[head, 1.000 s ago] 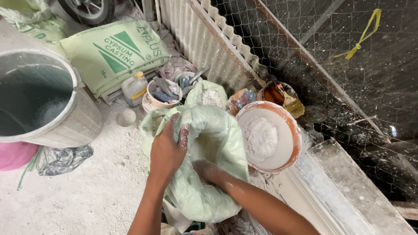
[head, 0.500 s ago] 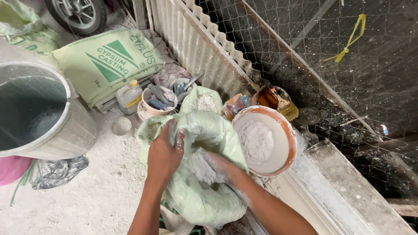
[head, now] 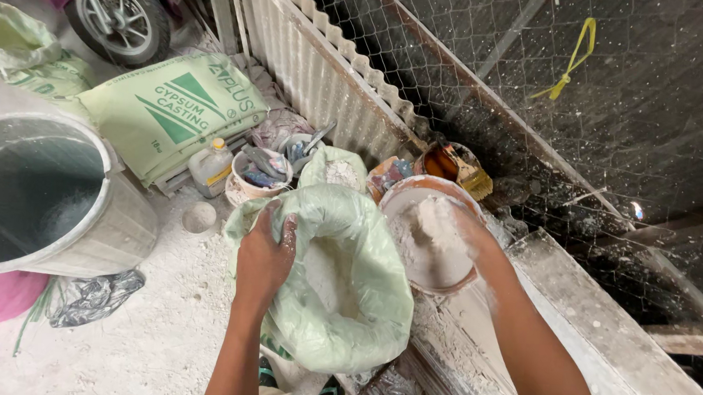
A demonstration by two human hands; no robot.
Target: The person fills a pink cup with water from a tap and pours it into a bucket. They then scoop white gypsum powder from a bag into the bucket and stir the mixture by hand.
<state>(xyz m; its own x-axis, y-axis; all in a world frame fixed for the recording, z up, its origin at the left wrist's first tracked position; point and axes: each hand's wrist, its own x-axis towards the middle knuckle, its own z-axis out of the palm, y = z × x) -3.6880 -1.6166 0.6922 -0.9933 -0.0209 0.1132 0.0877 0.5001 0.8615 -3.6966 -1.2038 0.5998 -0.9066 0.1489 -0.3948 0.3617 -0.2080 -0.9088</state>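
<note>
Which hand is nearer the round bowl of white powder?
Right. The right hand is over the bowl, touching the powder in it. The left hand is off to its left, gripping the rim of the green sack.

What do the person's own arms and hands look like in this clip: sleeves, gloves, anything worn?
Both arms are bare from the frame's lower edge to the fingers: no sleeves, gloves, watch or rings show. The left hand carries a light dusting of white powder on its fingers. The right hand is coated more heavily, with powder up the wrist and forearm.
</note>
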